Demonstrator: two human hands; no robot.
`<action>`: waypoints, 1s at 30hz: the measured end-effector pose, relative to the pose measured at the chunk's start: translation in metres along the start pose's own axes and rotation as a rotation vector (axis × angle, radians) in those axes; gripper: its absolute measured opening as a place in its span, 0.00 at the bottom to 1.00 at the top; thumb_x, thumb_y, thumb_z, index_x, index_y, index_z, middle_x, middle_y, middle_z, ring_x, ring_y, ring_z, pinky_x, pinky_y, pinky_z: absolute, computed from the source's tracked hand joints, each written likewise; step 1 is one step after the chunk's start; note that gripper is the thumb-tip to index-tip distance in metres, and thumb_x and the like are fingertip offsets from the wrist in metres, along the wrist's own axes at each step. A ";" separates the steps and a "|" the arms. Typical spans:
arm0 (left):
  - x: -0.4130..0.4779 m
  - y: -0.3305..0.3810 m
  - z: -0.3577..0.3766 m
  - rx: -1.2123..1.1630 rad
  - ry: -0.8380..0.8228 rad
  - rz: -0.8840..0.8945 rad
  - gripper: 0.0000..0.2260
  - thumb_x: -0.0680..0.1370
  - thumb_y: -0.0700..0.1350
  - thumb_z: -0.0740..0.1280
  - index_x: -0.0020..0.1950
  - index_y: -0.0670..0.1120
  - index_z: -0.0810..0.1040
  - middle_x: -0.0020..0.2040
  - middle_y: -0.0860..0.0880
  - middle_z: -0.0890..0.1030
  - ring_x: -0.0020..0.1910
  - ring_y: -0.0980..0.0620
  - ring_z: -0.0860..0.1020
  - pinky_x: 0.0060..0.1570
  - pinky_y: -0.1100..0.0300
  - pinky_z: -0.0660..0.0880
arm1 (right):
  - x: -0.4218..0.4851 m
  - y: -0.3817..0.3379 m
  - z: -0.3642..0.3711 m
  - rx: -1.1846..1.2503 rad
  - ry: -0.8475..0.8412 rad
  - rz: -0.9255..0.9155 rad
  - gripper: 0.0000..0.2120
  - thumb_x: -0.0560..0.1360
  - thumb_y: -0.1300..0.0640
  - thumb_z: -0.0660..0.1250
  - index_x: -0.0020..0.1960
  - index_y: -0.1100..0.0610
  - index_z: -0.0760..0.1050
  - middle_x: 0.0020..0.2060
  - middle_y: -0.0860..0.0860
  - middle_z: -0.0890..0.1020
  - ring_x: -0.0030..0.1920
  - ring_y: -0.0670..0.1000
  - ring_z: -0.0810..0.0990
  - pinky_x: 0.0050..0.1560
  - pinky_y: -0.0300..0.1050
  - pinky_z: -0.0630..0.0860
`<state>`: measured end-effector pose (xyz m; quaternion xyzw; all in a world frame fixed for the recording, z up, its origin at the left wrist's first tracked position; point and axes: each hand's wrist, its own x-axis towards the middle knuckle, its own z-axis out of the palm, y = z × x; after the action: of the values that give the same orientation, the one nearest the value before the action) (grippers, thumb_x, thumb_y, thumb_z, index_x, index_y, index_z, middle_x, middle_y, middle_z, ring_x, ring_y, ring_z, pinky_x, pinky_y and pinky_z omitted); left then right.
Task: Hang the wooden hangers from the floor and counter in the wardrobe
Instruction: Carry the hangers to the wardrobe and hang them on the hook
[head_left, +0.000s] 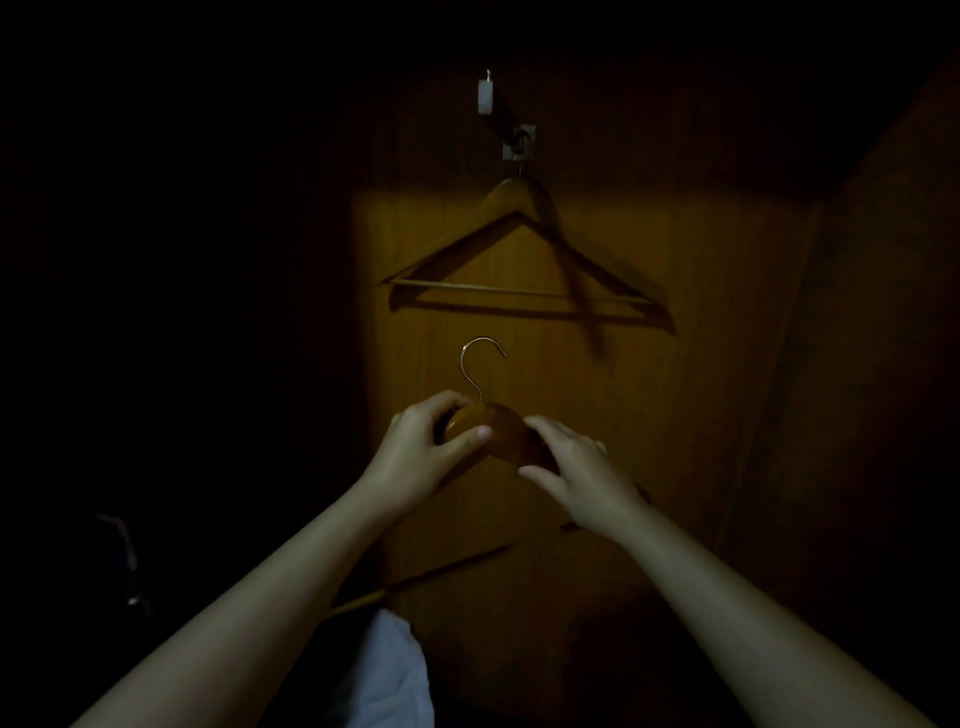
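Wooden hanger (498, 434), glossy amber, metal hook (474, 385) up; left hand (421, 452) and right hand (579, 480) fingers (550, 428) clamp it.

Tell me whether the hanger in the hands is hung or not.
Not hung: left hand and right hand hold the loose hanger below the hung hanger; its hook catches nothing.

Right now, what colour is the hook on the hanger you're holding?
Silvery hook on the hanger; head view.
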<state>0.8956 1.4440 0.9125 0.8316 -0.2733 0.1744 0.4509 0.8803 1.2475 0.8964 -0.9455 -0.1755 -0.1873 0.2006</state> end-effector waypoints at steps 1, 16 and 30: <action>-0.015 -0.001 0.003 0.002 -0.051 -0.018 0.16 0.74 0.51 0.68 0.60 0.50 0.73 0.51 0.55 0.78 0.49 0.60 0.78 0.42 0.72 0.75 | -0.010 0.001 0.002 -0.012 -0.021 0.006 0.20 0.77 0.49 0.62 0.67 0.48 0.63 0.63 0.45 0.73 0.62 0.52 0.74 0.60 0.51 0.72; -0.148 -0.034 0.041 0.086 -0.252 -0.310 0.08 0.76 0.46 0.67 0.55 0.51 0.77 0.47 0.57 0.78 0.50 0.60 0.77 0.53 0.59 0.75 | -0.095 0.008 0.059 0.219 -0.038 0.360 0.27 0.76 0.55 0.64 0.73 0.54 0.60 0.68 0.53 0.65 0.68 0.55 0.66 0.67 0.52 0.68; -0.172 -0.009 0.091 0.007 -0.357 -0.327 0.11 0.81 0.42 0.57 0.59 0.45 0.75 0.48 0.44 0.81 0.45 0.50 0.79 0.47 0.52 0.76 | -0.109 -0.020 0.094 1.131 0.038 0.875 0.33 0.72 0.61 0.70 0.73 0.56 0.58 0.66 0.58 0.72 0.62 0.58 0.76 0.38 0.40 0.79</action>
<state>0.7697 1.4223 0.7658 0.8840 -0.2099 -0.0496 0.4147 0.8047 1.2784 0.7761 -0.6767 0.1531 0.0134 0.7200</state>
